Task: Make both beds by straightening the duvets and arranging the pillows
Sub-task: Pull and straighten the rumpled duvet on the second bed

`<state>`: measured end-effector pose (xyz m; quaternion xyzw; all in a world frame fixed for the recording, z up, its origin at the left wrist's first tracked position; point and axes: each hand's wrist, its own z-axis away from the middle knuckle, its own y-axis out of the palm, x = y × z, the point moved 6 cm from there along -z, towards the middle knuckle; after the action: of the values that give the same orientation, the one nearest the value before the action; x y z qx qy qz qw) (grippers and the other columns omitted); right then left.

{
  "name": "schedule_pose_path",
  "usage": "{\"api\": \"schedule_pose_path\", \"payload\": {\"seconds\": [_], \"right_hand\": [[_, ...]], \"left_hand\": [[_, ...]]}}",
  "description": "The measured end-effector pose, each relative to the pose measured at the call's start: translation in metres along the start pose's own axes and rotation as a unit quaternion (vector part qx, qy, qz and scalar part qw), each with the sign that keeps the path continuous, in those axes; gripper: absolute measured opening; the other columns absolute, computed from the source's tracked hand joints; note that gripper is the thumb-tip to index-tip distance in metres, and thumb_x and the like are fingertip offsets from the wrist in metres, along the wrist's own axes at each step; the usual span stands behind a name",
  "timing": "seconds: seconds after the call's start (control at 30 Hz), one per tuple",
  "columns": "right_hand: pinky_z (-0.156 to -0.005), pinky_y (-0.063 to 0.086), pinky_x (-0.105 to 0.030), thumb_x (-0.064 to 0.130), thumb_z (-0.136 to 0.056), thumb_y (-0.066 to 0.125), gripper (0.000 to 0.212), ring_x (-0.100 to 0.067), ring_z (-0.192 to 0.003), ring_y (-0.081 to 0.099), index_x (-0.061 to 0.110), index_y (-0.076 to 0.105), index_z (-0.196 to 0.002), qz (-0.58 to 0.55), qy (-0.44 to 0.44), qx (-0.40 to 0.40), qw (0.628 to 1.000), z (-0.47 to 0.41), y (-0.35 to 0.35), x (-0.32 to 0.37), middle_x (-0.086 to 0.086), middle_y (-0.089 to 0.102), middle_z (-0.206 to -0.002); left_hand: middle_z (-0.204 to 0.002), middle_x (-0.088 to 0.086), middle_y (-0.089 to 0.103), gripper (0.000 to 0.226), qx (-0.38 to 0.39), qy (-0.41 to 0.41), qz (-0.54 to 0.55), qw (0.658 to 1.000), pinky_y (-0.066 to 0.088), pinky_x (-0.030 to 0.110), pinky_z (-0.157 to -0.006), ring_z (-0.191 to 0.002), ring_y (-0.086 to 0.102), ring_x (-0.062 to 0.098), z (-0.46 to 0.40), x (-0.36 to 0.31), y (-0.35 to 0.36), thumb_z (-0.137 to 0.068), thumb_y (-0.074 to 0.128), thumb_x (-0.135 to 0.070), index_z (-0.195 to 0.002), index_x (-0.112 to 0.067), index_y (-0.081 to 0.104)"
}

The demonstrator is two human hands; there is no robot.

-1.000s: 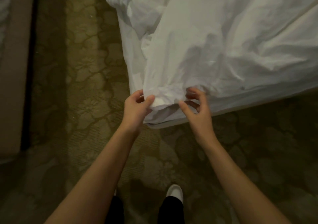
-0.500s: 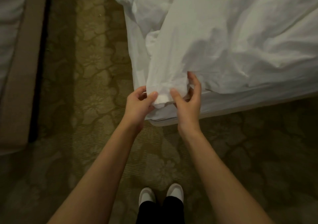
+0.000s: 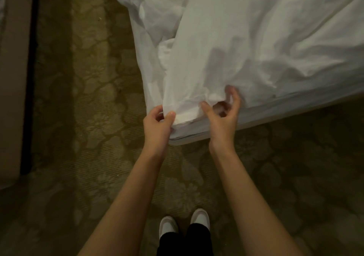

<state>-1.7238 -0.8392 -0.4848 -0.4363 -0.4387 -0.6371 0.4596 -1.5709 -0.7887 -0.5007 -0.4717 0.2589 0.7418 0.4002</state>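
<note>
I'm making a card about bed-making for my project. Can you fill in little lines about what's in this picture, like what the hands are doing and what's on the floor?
place: standing at the corner of a bed
duvet: white, wrinkled, its corner hanging over the bed corner
left hand: pinches the duvet corner between thumb and fingers
right hand: fingers curled beside the duvet edge, blurred, so the grip is unclear
floor: patterned carpet
feet: white shoes, dark trousers
pillows: none in view
</note>
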Motion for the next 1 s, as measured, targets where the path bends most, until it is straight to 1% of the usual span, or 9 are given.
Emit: {"api": "schedule_pose_path", "payload": {"seconds": [0.1,0.27,0.33,0.43,0.53,0.67,0.77,0.9,1.0], "right_hand": [[-0.104,0.044,-0.037,0.001,-0.078,0.074,0.071,-0.016,-0.13,0.042,0.042,0.043,-0.127,-0.026,0.0,-0.005,1.0,-0.01,-0.014,0.004,0.007,0.04,-0.142],[-0.096,0.048,-0.051,0.014,-0.078,0.075,0.04,-0.024,-0.117,0.052,0.039,0.056,-0.101,-0.002,-0.013,-0.056,0.998,-0.034,-0.032,0.016,0.01,0.052,-0.121],[-0.091,0.049,-0.044,0.012,-0.08,0.073,0.029,-0.026,-0.109,0.054,0.031,0.056,-0.094,0.027,-0.025,-0.064,0.997,-0.04,-0.036,0.018,0.01,0.054,-0.109],[-0.07,0.049,-0.019,0.002,-0.083,0.067,0.021,-0.003,-0.082,0.057,0.017,0.055,-0.092,0.035,-0.045,-0.072,0.996,-0.047,-0.046,0.024,0.01,0.053,-0.093],[-0.061,0.045,-0.012,-0.003,-0.084,0.064,0.02,0.008,-0.062,0.053,0.015,0.055,-0.088,0.063,-0.056,-0.07,0.994,-0.052,-0.056,0.027,0.006,0.055,-0.083],[-0.063,0.042,-0.008,-0.004,-0.083,0.065,0.029,0.011,-0.063,0.052,0.023,0.055,-0.077,0.106,-0.073,-0.06,0.99,-0.053,-0.077,0.039,0.006,0.057,-0.081],[-0.067,0.04,-0.004,-0.002,-0.082,0.066,0.028,0.016,-0.072,0.052,0.023,0.057,-0.077,0.142,-0.083,-0.051,0.985,-0.06,-0.088,0.047,0.0,0.056,-0.093],[-0.073,0.039,0.0,-0.003,-0.084,0.064,0.02,0.005,-0.086,0.053,0.016,0.058,-0.084,0.141,-0.057,-0.011,0.988,-0.07,-0.079,0.035,0.008,0.057,-0.094],[-0.077,0.04,-0.001,-0.003,-0.085,0.062,0.019,0.006,-0.093,0.053,0.013,0.059,-0.096,0.128,-0.062,0.018,0.99,-0.071,-0.076,0.036,0.016,0.055,-0.098]], "left_hand": [[-0.11,0.018,0.065,0.013,0.004,-0.005,-0.012,1.0,0.052,0.046,-0.088,-0.102,0.063,0.034,-0.001,0.003,0.0,-0.092,0.058,-0.007,-0.101,-0.017,0.061],[-0.106,0.014,0.064,0.015,-0.001,-0.004,-0.012,1.0,0.052,0.038,-0.082,-0.094,0.062,0.024,-0.004,0.009,0.004,-0.093,0.056,-0.007,-0.108,-0.011,0.059],[-0.105,0.013,0.064,0.014,-0.016,-0.006,-0.011,1.0,0.052,0.041,-0.085,-0.095,0.062,0.025,-0.004,0.012,0.007,-0.094,0.056,-0.007,-0.106,-0.012,0.058],[-0.108,0.015,0.063,0.013,-0.032,-0.002,-0.018,0.999,0.053,0.046,-0.087,-0.099,0.062,0.029,-0.003,0.016,0.012,-0.094,0.054,-0.007,-0.105,-0.013,0.056],[-0.104,0.012,0.063,0.013,-0.056,0.003,-0.036,0.998,0.054,0.043,-0.08,-0.096,0.062,0.028,-0.001,0.017,0.013,-0.094,0.055,-0.007,-0.105,-0.013,0.056],[-0.096,0.006,0.062,0.012,-0.095,0.018,-0.065,0.993,0.055,0.038,-0.073,-0.088,0.062,0.023,0.002,0.01,0.014,-0.093,0.057,-0.008,-0.104,-0.012,0.058],[-0.092,0.002,0.061,0.014,-0.117,0.032,-0.08,0.989,0.055,0.037,-0.073,-0.085,0.061,0.02,0.005,0.007,0.018,-0.092,0.056,-0.007,-0.106,-0.011,0.058],[-0.109,0.012,0.059,0.028,-0.182,0.015,-0.036,0.982,0.052,0.05,-0.091,-0.098,0.06,0.025,0.009,0.01,0.015,-0.09,0.059,-0.007,-0.109,-0.022,0.045],[-0.121,0.014,0.055,0.045,-0.221,0.008,0.02,0.975,0.051,0.045,-0.095,-0.105,0.059,0.025,0.024,0.01,0.024,-0.091,0.057,-0.007,-0.125,-0.024,0.033]]}}
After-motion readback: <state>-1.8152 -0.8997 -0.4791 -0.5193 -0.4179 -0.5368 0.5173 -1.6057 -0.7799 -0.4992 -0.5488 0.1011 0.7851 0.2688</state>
